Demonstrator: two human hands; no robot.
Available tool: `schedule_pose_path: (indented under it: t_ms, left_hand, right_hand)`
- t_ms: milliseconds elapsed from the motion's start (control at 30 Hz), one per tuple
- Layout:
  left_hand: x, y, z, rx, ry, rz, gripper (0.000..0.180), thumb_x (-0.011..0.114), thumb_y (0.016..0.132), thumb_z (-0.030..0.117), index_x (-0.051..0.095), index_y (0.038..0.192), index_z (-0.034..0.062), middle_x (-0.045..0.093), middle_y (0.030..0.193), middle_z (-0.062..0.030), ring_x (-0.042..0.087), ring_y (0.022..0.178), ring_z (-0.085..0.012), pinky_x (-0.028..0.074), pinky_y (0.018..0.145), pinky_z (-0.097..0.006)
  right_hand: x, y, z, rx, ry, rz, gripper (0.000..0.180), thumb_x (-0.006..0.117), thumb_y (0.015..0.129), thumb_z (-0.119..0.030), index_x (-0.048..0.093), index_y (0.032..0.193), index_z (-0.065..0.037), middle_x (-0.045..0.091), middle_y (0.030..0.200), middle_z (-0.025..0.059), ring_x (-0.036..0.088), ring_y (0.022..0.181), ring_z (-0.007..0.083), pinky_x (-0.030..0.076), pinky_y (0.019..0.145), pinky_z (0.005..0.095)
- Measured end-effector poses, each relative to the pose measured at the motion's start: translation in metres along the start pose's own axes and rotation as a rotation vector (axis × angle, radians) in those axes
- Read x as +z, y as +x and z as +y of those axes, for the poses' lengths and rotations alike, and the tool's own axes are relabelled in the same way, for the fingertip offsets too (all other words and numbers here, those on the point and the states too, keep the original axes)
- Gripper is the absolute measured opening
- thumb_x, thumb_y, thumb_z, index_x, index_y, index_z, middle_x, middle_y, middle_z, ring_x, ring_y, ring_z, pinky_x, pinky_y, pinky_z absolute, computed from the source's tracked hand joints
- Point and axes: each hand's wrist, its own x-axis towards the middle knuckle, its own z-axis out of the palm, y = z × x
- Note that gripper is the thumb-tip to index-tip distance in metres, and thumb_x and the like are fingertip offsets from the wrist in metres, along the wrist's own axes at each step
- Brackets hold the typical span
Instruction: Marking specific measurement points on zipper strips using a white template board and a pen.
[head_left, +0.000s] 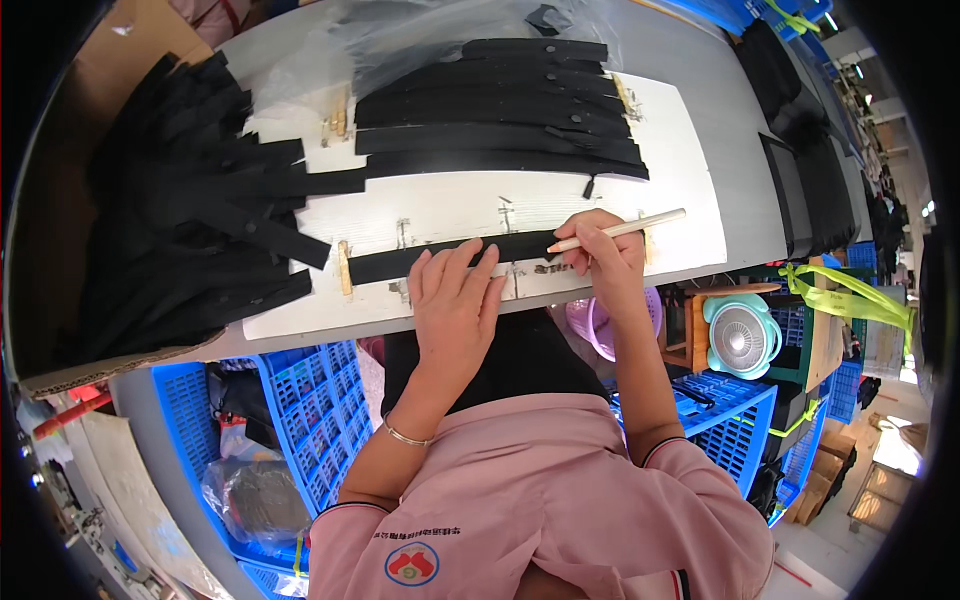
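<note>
A black fabric strip (520, 246) lies lengthwise on a white board (690, 180) in front of me, between small yellowish blocks at its ends. My left hand (452, 315) rests on the strip with fingers spread and pressing it down. Between the fingers of my right hand (612, 262) is a whitish pencil (655, 221), held slanted. Its tip meets or nearly meets the strip, right of my left fingers. Beyond, several similar black strips (490, 110) lie in overlapping rows on the board, with small round marks on some.
At the left stands a cardboard box (120, 372) heaped with black strips (190, 190), some overhanging the board. Clear plastic film (400, 40) covers the far strips. Black cases (810, 150) sit at the table's right. Below are blue crates (315, 420) and a teal fan (743, 337).
</note>
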Motion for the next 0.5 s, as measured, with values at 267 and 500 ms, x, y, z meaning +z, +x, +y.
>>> schedule_pose_path:
  t_ms: [267, 500]
  left_hand:
    - [0.002, -0.002, 0.0, 0.017, 0.041, -0.007, 0.031, 0.075, 0.092, 0.014, 0.074, 0.122, 0.0087, 0.066, 0.128, -0.0078, 0.056, 0.121, -0.0294, 0.036, 0.113, -0.049]
    - [0.001, 0.0, 0.005, 0.016, 0.068, -0.033, 0.031, 0.075, 0.091, 0.012, 0.074, 0.122, 0.0083, 0.066, 0.13, -0.0083, 0.055, 0.121, -0.032, 0.036, 0.112, -0.048]
  right_hand:
    - [-0.059, 0.002, -0.006, -0.048, 0.044, 0.143, 0.013, 0.066, 0.095, -0.013, 0.073, 0.097, -0.002, 0.07, 0.082, 0.0043, 0.058, 0.069, 0.0076, 0.046, 0.065, 0.0223]
    - [-0.08, 0.009, 0.016, -0.076, -0.128, 0.089, 0.01, 0.063, 0.096, -0.006, 0.071, 0.092, -0.001, 0.065, 0.081, 0.0001, 0.053, 0.073, 0.0046, 0.042, 0.066, 0.0219]
